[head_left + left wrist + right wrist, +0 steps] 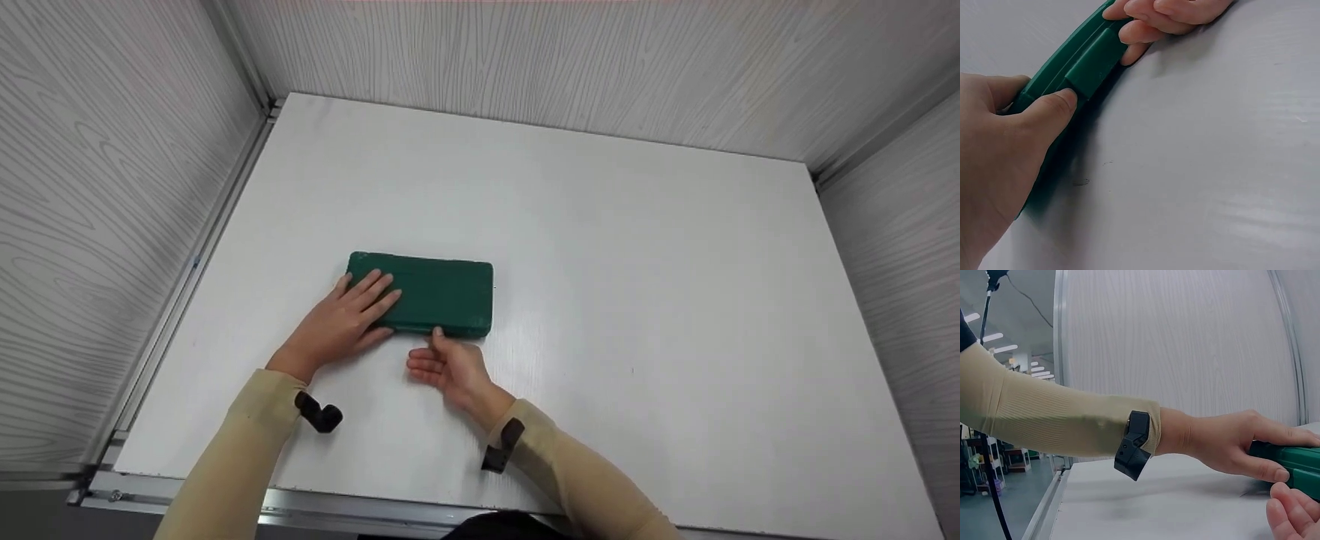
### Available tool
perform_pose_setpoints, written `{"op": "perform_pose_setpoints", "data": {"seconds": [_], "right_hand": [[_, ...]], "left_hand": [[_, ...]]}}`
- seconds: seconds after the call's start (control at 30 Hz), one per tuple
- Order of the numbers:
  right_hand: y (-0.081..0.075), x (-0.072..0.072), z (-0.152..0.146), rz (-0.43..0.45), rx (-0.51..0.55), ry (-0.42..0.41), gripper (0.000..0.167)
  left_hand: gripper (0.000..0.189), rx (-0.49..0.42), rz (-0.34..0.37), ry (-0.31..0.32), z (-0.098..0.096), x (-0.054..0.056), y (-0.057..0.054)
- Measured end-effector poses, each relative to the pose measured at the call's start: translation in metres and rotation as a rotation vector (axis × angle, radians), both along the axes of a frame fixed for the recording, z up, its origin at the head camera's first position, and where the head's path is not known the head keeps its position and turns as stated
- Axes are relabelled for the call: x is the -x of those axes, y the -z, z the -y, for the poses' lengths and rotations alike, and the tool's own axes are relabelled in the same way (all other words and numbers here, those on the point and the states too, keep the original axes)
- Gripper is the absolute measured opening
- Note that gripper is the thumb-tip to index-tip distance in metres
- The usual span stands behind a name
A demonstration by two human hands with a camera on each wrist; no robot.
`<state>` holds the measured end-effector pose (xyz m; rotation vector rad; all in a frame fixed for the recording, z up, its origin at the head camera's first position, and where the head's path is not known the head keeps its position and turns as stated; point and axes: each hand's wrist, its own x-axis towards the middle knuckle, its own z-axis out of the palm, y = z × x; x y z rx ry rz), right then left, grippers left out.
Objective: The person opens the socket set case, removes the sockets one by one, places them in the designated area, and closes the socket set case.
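Note:
A flat green plastic case (450, 292) lies closed on the white tabletop. Spread over the left part of its lid is my left hand (341, 322), fingers straight. Its thumb presses the front side, beside a raised green latch (1095, 62) seen in the left wrist view. My right hand (457, 367) is at the front edge, right of the left thumb. Its thumb lies against the lid's edge and its fingers bend in by the other end of the latch, pinching the case there. In the right wrist view, the right fingers (1292, 512) show close to the left thumb.
The white tabletop (637, 300) spreads around the case, with pale wood-grain panels (525, 60) at the back and sides. A metal rail (375, 510) runs along the front edge. Each sleeve carries a black wrist camera (319, 412).

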<state>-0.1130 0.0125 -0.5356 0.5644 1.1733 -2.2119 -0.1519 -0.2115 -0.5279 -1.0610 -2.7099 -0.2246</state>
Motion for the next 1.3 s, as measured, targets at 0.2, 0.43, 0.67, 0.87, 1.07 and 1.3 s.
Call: {"op": "perform_pose_setpoints", "data": {"seconds": [0.2,0.43,0.67,0.87,1.07,1.3], "right_hand": [[-0.001,-0.002,-0.001,-0.036,-0.021,-0.011,0.036],[-0.001,-0.005,-0.002,-0.075,-0.048,-0.034,0.044],[-0.002,-0.007,-0.006,-0.057,-0.019,-0.053,0.042],[-0.001,-0.006,-0.013,-0.070,-0.021,-0.097,0.039],[0.000,-0.006,-0.030,-0.157,-0.029,-0.142,0.040],[-0.002,-0.003,-0.056,-0.213,-0.038,-0.120,0.045]], "left_hand": [[0.064,-0.021,0.006,0.002,0.001,-0.002,-0.002],[0.063,-0.019,-0.013,-0.008,0.001,-0.001,0.000],[0.064,-0.030,-0.061,0.015,0.002,-0.002,0.001],[0.064,0.006,-0.155,0.025,0.000,-0.003,0.005],[0.062,0.030,-0.240,0.036,-0.002,-0.004,0.006],[0.059,0.020,-0.266,0.035,0.000,-0.006,0.004]]}}
